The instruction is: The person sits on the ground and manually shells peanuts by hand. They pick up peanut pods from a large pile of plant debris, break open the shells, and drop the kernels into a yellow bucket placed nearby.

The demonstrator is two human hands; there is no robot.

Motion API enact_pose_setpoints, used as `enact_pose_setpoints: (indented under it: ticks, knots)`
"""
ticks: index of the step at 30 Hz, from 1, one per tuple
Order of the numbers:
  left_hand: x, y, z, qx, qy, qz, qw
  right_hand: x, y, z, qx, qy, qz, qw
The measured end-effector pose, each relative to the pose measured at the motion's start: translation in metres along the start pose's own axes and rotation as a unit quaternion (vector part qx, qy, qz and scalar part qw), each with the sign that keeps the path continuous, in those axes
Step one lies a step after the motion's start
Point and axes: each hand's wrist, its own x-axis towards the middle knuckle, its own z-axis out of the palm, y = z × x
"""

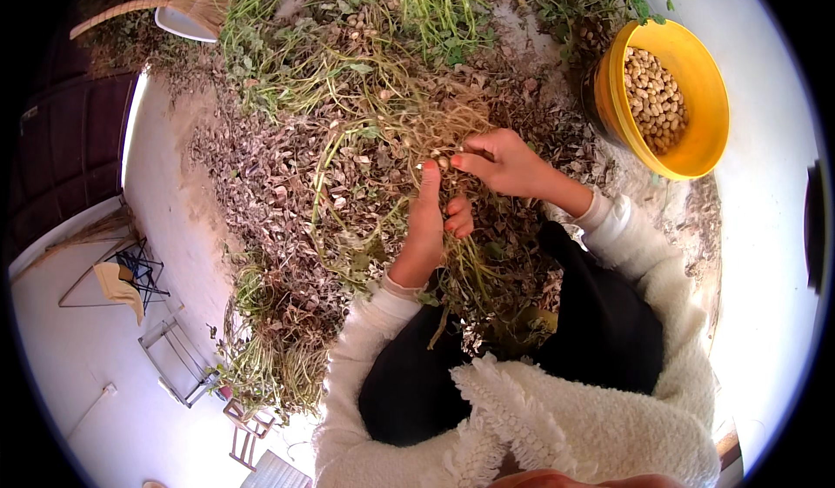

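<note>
My left hand is closed around the stems of a peanut plant, whose green stalks trail down below the fist toward my lap. Its tangled, pale roots fan out beyond my fingers. At the root end, my right hand pinches with thumb and forefinger at a few small peanut pods, close to my left thumb. Right of my hands stands a yellow bucket, tilted in view, partly filled with peanuts in the shell.
Dry brown leaves cover the ground around me. More green peanut plants lie at the far side, and a heap of stalks lies at left. A straw broom rests across a white basin. Folding chairs stand far left.
</note>
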Motion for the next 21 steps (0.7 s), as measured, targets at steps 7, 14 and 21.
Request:
enact_pose_setpoints:
  ticks: [7,14,21]
  knots:
    - [0.003,0.007,-0.021,-0.02,-0.016,-0.009,1.0,-0.027,-0.029,-0.035,0.332,-0.14,0.057,0.931]
    - [-0.001,-0.003,0.0,0.044,0.004,0.036,0.998,-0.009,0.002,0.004,0.026,0.002,-0.003,1.0]
    - [-0.006,-0.004,0.004,0.073,-0.019,0.069,0.995,0.001,0.007,0.014,0.053,0.02,-0.009,0.998]
